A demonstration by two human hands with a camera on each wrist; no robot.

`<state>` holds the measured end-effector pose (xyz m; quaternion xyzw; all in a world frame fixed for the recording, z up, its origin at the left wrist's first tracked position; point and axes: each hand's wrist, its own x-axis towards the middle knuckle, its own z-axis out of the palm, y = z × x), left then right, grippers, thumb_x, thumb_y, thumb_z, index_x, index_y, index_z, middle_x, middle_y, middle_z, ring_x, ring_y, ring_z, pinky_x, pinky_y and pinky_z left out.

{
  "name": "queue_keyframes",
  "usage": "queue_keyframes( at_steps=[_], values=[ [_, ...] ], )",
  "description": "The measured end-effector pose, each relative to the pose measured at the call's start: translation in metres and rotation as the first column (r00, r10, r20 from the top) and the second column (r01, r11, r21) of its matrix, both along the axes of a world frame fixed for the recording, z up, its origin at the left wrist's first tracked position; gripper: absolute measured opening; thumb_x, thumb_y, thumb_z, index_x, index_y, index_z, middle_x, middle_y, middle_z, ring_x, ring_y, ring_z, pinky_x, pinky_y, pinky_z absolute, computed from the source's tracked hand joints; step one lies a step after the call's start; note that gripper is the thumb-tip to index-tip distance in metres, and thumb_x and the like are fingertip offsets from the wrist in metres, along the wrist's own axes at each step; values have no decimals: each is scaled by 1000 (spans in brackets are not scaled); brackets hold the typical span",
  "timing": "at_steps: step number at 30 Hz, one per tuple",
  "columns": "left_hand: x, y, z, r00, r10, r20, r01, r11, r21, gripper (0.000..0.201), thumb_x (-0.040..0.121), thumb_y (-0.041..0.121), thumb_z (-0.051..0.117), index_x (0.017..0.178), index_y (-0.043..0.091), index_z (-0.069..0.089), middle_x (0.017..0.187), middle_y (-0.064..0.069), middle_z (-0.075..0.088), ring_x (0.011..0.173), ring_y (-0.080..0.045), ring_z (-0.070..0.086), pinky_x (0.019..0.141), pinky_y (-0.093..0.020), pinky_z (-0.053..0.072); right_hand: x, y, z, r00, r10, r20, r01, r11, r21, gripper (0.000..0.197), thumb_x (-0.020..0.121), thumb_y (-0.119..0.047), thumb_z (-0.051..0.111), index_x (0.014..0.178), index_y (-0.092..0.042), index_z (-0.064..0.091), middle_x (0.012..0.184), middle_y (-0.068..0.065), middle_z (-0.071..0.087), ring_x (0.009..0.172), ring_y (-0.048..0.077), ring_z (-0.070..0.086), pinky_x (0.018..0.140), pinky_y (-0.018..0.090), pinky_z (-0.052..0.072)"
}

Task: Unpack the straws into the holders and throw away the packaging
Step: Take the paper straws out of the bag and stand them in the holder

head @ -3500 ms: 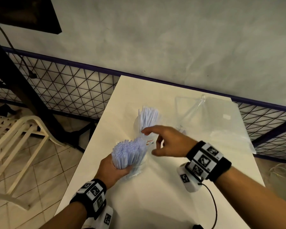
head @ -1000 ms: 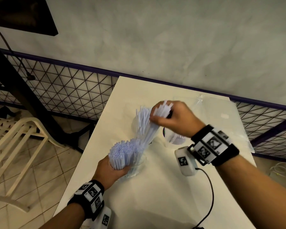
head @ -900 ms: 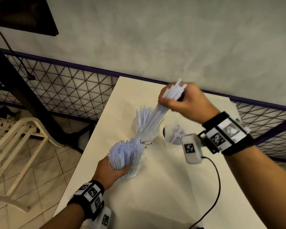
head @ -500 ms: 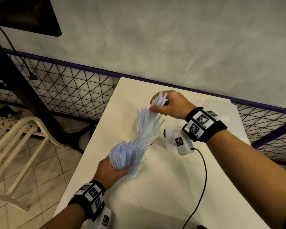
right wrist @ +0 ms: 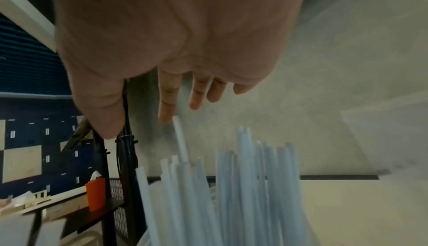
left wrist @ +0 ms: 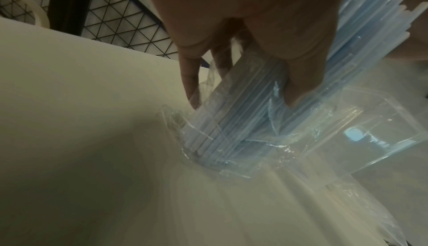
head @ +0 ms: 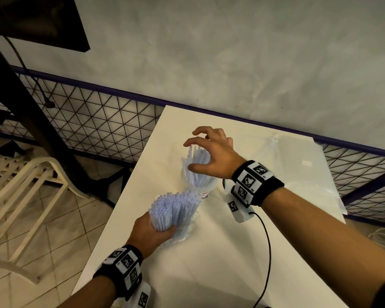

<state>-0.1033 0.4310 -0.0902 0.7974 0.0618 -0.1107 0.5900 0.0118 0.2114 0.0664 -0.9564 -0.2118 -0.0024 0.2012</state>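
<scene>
My left hand (head: pixel 156 232) grips a bundle of pale blue straws (head: pixel 173 207), still in its clear wrapper, standing on end on the white table (head: pixel 209 270). The left wrist view shows the fingers (left wrist: pixel 192 85) and thumb curled round the wrapped straws (left wrist: pixel 231 125). Just beyond it a clear holder (head: pixel 200 190) has loose straws (head: pixel 197 161) fanning out of it. My right hand (head: pixel 191 155) hovers over their tops with fingers spread, holding nothing. In the right wrist view the right hand (right wrist: pixel 139 125) hangs over the straw ends (right wrist: pixel 243 176), its index fingertip (right wrist: pixel 165 116) by one straw.
A flat clear plastic bag (head: pixel 298 165) lies at the table's back right. A black cable (head: pixel 267 252) trails from my right wrist across the table. Left of the table stands a white plastic chair (head: pixel 31 185), with a wire mesh fence (head: pixel 98 121) and a wall behind.
My right hand pulled a pinch of straws out of the bundle, lifted them, lowered them into the holder and let go. The left hand has kept its grip.
</scene>
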Motion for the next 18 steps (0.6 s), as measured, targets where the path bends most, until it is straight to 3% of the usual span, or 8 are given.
queue_keyframes(
  at_steps=[4,8,10,14,16,18],
  values=[
    [0,0,-1,1000,7,22,-8,1000,25,47,62,15,89,96,31,60,91,15,67,82,6,65,67,-7,48,11,19,-11,998,56,-23,-59,978,-199,64,75,-72,66,132,-46,49,153,-13,34,138,17,25,100,47,24],
    [0,0,-3,1000,9,20,-10,1000,21,47,61,15,89,100,24,63,92,10,70,87,-1,66,70,-11,49,24,25,-18,1000,3,26,3,970,-243,47,92,-50,59,136,-37,50,151,-12,42,137,16,35,98,45,24],
    [0,1,-2,1000,11,19,-11,1000,17,47,61,17,89,98,29,62,93,11,70,88,-2,66,71,-12,49,29,23,-20,999,-27,20,32,962,-272,46,99,-40,51,144,-33,43,154,-12,40,140,15,35,101,44,23],
    [0,0,1,1000,7,13,-8,1000,29,47,61,19,89,92,35,58,92,12,68,87,-2,65,69,-12,48,27,20,-28,986,-3,-166,-63,919,-390,43,108,-40,23,148,-33,38,155,-18,36,150,14,20,112,52,11],
    [1,0,1,1000,6,12,-6,999,33,48,62,19,89,96,32,59,93,13,68,88,-1,65,69,-10,48,22,17,-27,979,-5,-202,-64,940,-334,47,108,-44,17,148,-34,39,157,-19,33,151,14,14,114,53,7],
    [1,0,1,1000,6,8,-6,999,33,49,62,19,89,101,26,60,94,12,68,89,-1,65,68,-10,48,17,15,-18,989,0,-148,-33,975,-219,48,107,-46,17,147,-35,40,160,-17,28,152,12,10,114,51,6]
  ],
)
